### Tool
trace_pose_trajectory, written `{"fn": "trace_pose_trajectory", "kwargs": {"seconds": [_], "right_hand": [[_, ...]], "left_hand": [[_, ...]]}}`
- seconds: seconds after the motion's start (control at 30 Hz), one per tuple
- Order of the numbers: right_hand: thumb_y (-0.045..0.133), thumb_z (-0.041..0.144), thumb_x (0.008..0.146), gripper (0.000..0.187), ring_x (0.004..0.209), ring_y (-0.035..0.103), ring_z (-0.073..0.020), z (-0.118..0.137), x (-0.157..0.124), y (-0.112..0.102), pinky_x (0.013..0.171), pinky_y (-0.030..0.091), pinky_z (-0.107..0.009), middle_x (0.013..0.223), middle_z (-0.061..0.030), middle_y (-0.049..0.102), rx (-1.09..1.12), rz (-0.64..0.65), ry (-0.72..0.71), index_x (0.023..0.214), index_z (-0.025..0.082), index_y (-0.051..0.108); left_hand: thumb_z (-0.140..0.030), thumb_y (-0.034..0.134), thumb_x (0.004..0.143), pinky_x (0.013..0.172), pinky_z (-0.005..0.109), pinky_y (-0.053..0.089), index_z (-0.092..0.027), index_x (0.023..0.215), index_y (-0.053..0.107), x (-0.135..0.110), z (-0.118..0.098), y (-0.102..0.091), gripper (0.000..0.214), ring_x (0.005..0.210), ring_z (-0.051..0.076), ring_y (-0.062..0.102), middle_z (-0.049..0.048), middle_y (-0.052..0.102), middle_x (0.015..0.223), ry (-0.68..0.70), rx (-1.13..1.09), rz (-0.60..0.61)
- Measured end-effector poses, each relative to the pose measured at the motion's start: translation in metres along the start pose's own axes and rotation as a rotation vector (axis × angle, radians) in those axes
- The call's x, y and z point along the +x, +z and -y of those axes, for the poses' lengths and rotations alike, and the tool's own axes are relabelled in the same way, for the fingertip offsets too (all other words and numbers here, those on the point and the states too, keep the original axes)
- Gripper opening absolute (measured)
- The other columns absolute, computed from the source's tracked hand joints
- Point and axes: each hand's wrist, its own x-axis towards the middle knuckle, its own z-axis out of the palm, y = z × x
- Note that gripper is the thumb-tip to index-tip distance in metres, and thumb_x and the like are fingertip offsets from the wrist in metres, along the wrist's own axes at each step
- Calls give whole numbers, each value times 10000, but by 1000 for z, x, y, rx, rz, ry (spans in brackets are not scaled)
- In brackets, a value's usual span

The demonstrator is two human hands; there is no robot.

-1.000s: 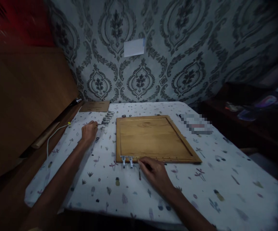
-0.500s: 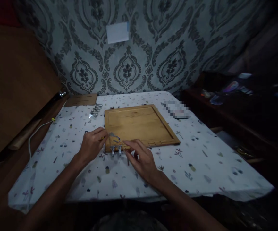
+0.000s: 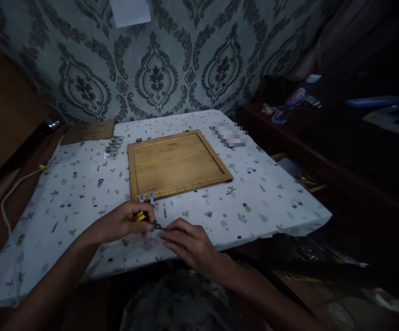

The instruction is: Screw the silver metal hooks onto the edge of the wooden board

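My left hand (image 3: 121, 223) is closed round a small tool with a yellow handle (image 3: 139, 216), just in front of the wooden board (image 3: 175, 162). My right hand (image 3: 185, 241) pinches a small dark metal piece (image 3: 158, 226) next to the tool's tip, fingers pressed together. Both hands hover over the patterned tablecloth (image 3: 64, 207) near its front edge. Two shiny metal hooks (image 3: 146, 197) hang at the board's near left corner. A row of small holes runs along the board's near edge.
A cluster of metal hooks (image 3: 112, 147) lies left of the board's far corner, with a brown cardboard piece (image 3: 89, 132) behind it. A white cable (image 3: 13, 188) trails off the table's left side. A dark shelf (image 3: 323, 138) with clutter stands to the right.
My left hand left the hook cluster at the far left and came to the front edge. Both hands drew back from the board toward me and met. The view swung left and down.
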Motion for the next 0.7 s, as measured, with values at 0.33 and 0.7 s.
{"fn": "trace_pose_trajectory", "kwargs": {"seconds": [0.33,0.7], "right_hand": [[643,344,976,225,633,627,-141,-16,22,6,625,532,-260,716,-23,655,350,-155,429,893,186,779],[719,426,780,255,398,479,-84,-42,51,18,437,415,-216,523,15,664,704,-124,884,710,188,664]], "left_hand": [[-395,675,816,623,239,471,-174,855,649,31,-1,-7,226,634,126,574,-15,634,730,100,137,-279],[-132,567,944,890,313,531,-211,1031,746,40,24,-13,213,956,196,691,36,753,1015,177,741,-645]]}}
